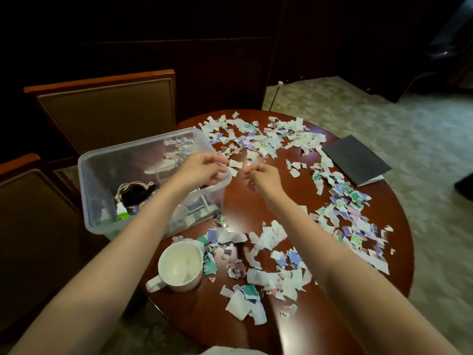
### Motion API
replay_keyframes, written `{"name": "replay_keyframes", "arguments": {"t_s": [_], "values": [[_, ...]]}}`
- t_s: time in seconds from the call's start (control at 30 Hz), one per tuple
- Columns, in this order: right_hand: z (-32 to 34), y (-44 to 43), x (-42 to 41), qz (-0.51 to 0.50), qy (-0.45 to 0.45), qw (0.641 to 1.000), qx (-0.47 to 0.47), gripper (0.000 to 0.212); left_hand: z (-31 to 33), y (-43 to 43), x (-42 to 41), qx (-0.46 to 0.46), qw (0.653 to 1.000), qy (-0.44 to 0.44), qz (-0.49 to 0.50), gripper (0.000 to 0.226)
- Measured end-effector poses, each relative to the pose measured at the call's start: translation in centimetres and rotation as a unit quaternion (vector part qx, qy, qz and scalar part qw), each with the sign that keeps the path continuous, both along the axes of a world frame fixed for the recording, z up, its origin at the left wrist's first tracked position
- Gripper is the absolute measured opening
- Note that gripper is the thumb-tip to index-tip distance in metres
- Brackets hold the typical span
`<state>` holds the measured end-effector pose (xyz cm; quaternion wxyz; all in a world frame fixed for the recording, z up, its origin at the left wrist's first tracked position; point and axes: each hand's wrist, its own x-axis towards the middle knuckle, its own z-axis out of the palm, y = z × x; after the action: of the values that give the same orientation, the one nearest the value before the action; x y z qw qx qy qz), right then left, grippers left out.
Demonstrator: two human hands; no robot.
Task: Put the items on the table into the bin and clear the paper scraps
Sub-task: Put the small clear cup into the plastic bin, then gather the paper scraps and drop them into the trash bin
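Figure: head view of a round wooden tabletop [238,208], with places given relative to the clear plastic bin [85,196].

The left hand [202,170] is held over the bin's right rim, fingers curled and thumb drawn close to the fingertips. A white scrap [235,163] is seen just beside those fingertips, but whether it is pinched cannot be told. The right hand [262,176] is held just right of the bin, above bare wood, with its fingers curled inward. It is blurred, so whether anything is held in it cannot be told. The two hands are near each other but apart.

The bin is set on the left edge of the tabletop. Inside it a coiled white cable [128,187] around a black object, a green-capped item [122,216] and some torn paper at its far end are seen.

Paper scraps [266,146], white, purple and teal, are scattered on the tabletop beyond the bin, to its right and on its near side. A white mug [179,262] stands upright on the bin's near side, at the edge of the scraps, handle turned to the near left. A dark notebook [355,160] lies far to the right of the bin, overhanging the tabletop's edge.

Two upholstered chairs [107,108] stand behind and to the left of the bin, on patterned carpet [422,149].
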<state>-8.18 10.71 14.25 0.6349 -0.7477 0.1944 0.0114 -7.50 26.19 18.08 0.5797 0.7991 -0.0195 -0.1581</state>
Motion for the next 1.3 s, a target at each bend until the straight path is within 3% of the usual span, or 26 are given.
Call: {"name": "replay_keyframes", "arguments": {"t_s": [0.43, 0.63, 0.77, 0.87, 0.93, 1.03, 1.17, 1.3], "values": [[-9.3, -7.0, -9.5, -0.105, 0.132, 0.985, 0.033, 0.033, -4.5, -8.1, -5.0, -0.002, 0.993, 0.051, -0.106, 0.024], [-10.6, -11.6, -12.0, -0.070, 0.103, 0.987, -0.102, 0.033, -6.9, -12.7, -6.2, 0.031, 0.988, 0.076, -0.127, 0.020], [-10.7, -15.1, -15.6, -0.015, 0.033, 0.951, -0.307, 0.016, -8.6, -16.0, -7.3, 0.047, 0.984, 0.105, -0.134, 0.023], [-12.0, -17.6, -18.8, 0.048, 0.044, 0.900, -0.430, 0.047, -10.2, -18.0, -8.5, 0.078, 0.981, 0.099, -0.148, 0.026], [-13.3, -19.0, -20.5, 0.104, 0.076, 0.863, -0.489, 0.069, -11.4, -19.3, -9.7, 0.148, 0.976, 0.064, -0.146, 0.036], [-14.9, -20.2, -21.2, 0.152, 0.112, 0.826, -0.531, 0.080, -12.5, -20.2, -11.1, 0.249, 0.958, 0.006, -0.142, 0.057], [-16.1, -21.6, -20.1, 0.171, 0.141, 0.822, -0.524, 0.075, -14.6, -21.0, -12.5, 0.318, 0.928, -0.026, -0.191, 0.074], [-16.6, -22.8, -17.9, 0.175, 0.091, 0.825, -0.529, 0.065, -16.7, -22.1, -13.2, 0.359, 0.902, -0.047, -0.236, 0.084]]}}
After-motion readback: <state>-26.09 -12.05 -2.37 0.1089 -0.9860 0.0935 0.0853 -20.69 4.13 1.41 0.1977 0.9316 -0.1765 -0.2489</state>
